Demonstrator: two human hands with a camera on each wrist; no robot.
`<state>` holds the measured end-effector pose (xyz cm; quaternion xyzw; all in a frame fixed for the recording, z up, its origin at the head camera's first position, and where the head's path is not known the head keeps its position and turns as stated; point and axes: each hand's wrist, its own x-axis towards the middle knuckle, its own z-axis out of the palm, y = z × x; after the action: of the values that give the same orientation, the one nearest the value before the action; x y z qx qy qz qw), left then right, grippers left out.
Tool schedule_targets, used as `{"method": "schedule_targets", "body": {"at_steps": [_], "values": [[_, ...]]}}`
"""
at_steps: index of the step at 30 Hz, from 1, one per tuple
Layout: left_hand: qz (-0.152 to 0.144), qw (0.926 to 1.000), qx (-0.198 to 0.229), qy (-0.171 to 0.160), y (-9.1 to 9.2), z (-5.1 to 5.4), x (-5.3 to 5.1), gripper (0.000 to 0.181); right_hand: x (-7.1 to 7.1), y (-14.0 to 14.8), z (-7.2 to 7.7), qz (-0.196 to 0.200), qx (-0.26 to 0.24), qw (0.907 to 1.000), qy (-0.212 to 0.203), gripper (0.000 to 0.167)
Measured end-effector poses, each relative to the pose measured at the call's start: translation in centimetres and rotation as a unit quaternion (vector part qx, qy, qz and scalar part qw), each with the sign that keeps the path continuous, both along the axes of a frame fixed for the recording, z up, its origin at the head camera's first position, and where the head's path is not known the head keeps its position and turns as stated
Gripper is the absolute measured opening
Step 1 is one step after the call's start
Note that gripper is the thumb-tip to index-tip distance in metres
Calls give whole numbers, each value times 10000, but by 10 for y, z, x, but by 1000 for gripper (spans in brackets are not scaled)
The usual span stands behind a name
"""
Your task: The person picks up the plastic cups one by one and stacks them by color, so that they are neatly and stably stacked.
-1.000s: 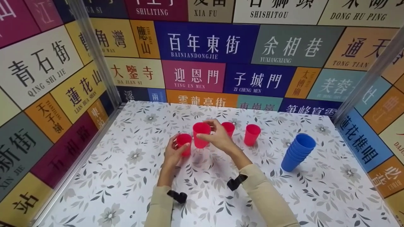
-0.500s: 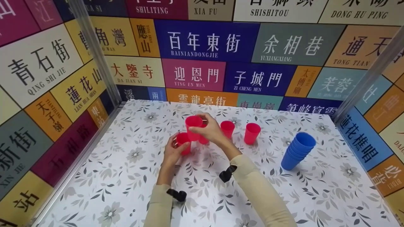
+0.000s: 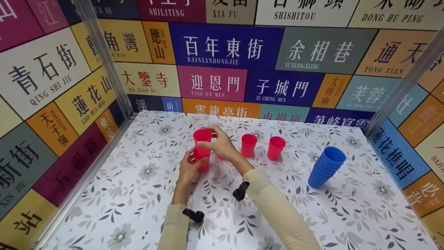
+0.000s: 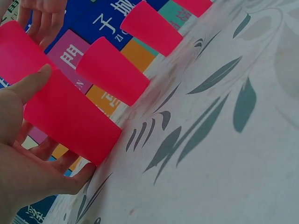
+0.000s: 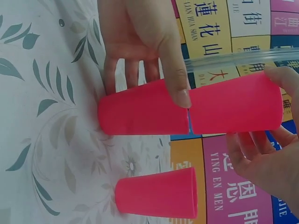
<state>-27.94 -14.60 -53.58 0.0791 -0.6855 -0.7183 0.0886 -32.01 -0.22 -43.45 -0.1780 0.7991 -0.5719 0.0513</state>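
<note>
A red plastic cup (image 5: 140, 114) stands upright on the table at the left end of the row, gripped around its side by my left hand (image 3: 188, 169). Directly over its mouth, my right hand (image 3: 221, 144) holds a second red cup (image 5: 238, 105) upright between thumb and fingers. The upper cup's base is at the lower cup's rim; in the right wrist view only a thin gap shows between them. Just to the right stands another red cup (image 5: 156, 193), mostly hidden behind my right hand in the head view.
Two more red cups (image 3: 249, 145) stand apart farther right on the flower-patterned tabletop (image 3: 138, 201). A stack of nested blue cups (image 3: 326, 168) stands at the right. Panels printed with place names (image 3: 225, 45) wall the table at the back and sides.
My right hand has carried its red cup up and left, from beside the left-hand cup to right above it. My left hand and its cup have stayed in place.
</note>
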Motion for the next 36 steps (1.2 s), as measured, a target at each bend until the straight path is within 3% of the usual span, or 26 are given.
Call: {"method": "schedule_targets", "body": {"at_steps": [8, 20, 29, 36], "values": [[52, 9999, -152, 32, 0, 2, -2, 74, -1, -4, -11, -77, 159, 9996, -219, 69], [1, 9995, -61, 312, 1, 0, 0, 71, 2, -2, -28, -74, 223, 9997, -118, 72], [198, 9993, -220, 231, 0, -1, -2, 73, 5, 2, -36, 404, 89, 9989, -214, 75], [250, 9990, -355, 91, 1, -1, 0, 72, 7, 16, -48, 474, -129, 9986, -186, 71]]}}
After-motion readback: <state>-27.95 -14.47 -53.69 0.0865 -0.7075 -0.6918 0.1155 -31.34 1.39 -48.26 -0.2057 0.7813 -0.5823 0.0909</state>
